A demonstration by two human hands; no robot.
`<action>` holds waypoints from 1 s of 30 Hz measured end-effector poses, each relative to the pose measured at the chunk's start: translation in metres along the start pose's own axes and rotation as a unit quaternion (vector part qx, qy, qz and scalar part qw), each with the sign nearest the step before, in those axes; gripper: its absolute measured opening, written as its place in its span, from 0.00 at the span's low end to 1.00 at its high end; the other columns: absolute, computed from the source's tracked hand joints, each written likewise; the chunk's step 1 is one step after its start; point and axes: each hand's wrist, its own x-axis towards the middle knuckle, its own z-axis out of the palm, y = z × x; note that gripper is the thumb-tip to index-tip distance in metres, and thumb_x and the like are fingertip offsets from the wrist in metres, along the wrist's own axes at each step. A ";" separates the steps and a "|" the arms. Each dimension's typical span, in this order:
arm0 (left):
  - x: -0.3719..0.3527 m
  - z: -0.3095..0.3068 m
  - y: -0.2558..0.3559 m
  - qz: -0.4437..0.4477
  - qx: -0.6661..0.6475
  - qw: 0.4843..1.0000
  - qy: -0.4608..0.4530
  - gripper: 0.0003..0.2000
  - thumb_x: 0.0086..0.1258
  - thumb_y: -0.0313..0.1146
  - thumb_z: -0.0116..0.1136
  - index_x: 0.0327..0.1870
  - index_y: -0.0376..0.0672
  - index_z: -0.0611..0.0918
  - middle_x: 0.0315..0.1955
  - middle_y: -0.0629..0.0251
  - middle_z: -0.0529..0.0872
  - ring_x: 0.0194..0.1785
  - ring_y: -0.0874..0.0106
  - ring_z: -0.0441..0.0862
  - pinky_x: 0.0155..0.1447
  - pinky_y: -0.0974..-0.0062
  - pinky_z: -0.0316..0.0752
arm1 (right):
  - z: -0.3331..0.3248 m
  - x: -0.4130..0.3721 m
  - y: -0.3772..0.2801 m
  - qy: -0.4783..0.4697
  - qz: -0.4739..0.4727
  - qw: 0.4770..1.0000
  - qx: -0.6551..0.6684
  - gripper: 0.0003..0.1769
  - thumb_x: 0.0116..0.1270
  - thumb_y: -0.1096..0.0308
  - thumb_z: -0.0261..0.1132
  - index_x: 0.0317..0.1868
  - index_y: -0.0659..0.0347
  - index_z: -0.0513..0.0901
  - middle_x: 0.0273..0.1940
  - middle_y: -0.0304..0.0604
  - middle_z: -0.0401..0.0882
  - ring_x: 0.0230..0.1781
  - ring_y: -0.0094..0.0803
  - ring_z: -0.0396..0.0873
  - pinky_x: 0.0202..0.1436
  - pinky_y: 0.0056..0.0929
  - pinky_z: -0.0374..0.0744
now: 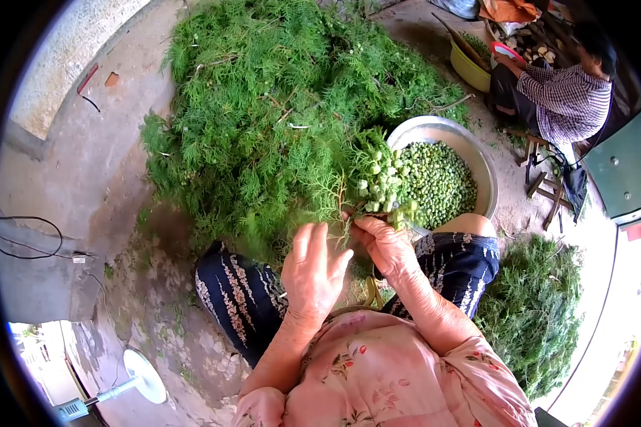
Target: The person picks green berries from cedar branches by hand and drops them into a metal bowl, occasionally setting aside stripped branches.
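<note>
My left hand [315, 270] grips the stem end of a green leafy sprig [367, 181] that carries several pale green seed cones. My right hand [386, 243] pinches the same sprig just below the cones, fingers closed on it. Both hands are raised over my lap, in front of a metal basin [486, 167] full of loose green seeds [440, 183]. A big pile of green branches [285, 107] lies on the ground ahead of me.
Another person in a checked shirt [566, 99] sits at the upper right beside a yellow tub [468, 70]. A smaller heap of greenery [530, 313] lies at my right. A fan base [144, 376] and a cable [28, 238] are at the left on the concrete.
</note>
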 end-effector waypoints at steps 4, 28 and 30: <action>-0.009 0.001 0.000 -0.056 -0.056 0.993 -0.089 0.20 0.59 0.33 0.63 0.51 0.33 0.75 0.48 0.45 0.77 0.48 0.54 0.78 0.50 0.68 0.74 | -0.012 0.004 0.008 -0.012 -0.014 1.000 -0.003 0.17 0.57 0.84 0.60 0.48 0.65 0.75 0.43 0.45 0.79 0.43 0.36 0.78 0.50 0.33 0.78; 0.007 0.006 -0.011 0.068 0.116 0.990 -0.047 0.28 0.59 0.60 0.51 0.42 0.40 0.78 0.45 0.60 0.76 0.48 0.61 0.74 0.62 0.54 0.56 | -0.015 -0.006 0.003 -0.042 -0.002 0.995 -0.089 0.13 0.60 0.78 0.60 0.46 0.61 0.74 0.42 0.43 0.77 0.43 0.33 0.77 0.46 0.30 0.78; -0.001 0.017 -0.022 0.044 0.018 0.995 -0.083 0.25 0.60 0.55 0.55 0.41 0.36 0.78 0.34 0.58 0.80 0.41 0.61 0.78 0.57 0.59 0.65 | -0.015 -0.004 0.006 -0.039 -0.035 0.996 -0.079 0.11 0.59 0.80 0.60 0.44 0.63 0.76 0.40 0.41 0.78 0.42 0.28 0.76 0.44 0.25 0.76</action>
